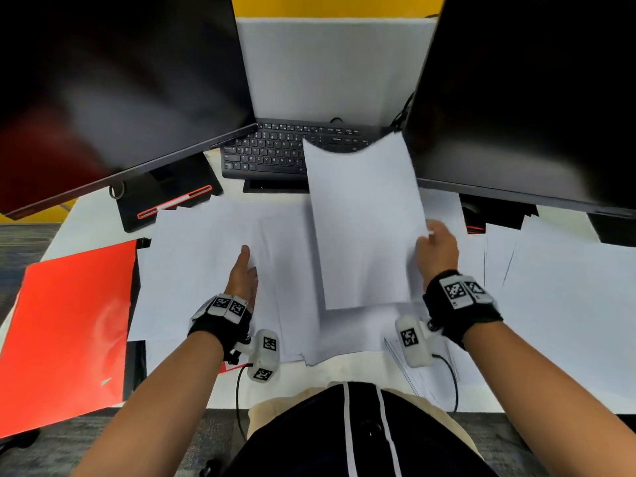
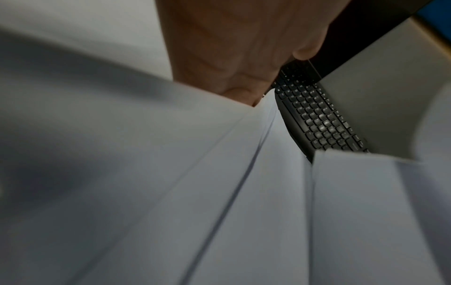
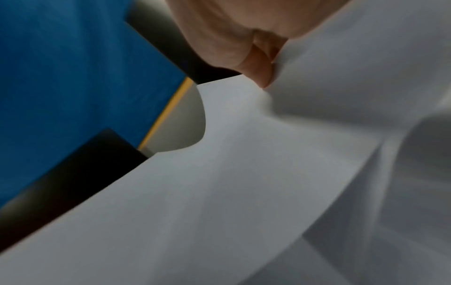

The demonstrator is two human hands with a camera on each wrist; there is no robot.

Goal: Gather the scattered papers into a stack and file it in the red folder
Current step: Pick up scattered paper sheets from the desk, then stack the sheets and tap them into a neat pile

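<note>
White papers (image 1: 206, 256) lie scattered and overlapping across the desk, with more papers (image 1: 568, 304) on the right. The red folder (image 1: 69, 332) lies shut at the left, overhanging the desk's edge. My right hand (image 1: 430, 235) pinches the right edge of one sheet (image 1: 364, 218) and holds it lifted over the middle pile, its far end above the keyboard. The right wrist view shows my fingers (image 3: 261, 75) nipping that sheet (image 3: 244, 173). My left hand (image 1: 245, 266) rests on the middle papers with fingers straight. In the left wrist view the fingertips (image 2: 239, 94) go behind a paper edge (image 2: 171, 173).
A black keyboard (image 1: 268, 149) sits at the back centre between two dark monitors (image 1: 120, 98) (image 1: 533, 98). The left monitor's black stand (image 1: 165, 197) touches the papers. The desk's front edge (image 1: 344, 376) is just before my lap.
</note>
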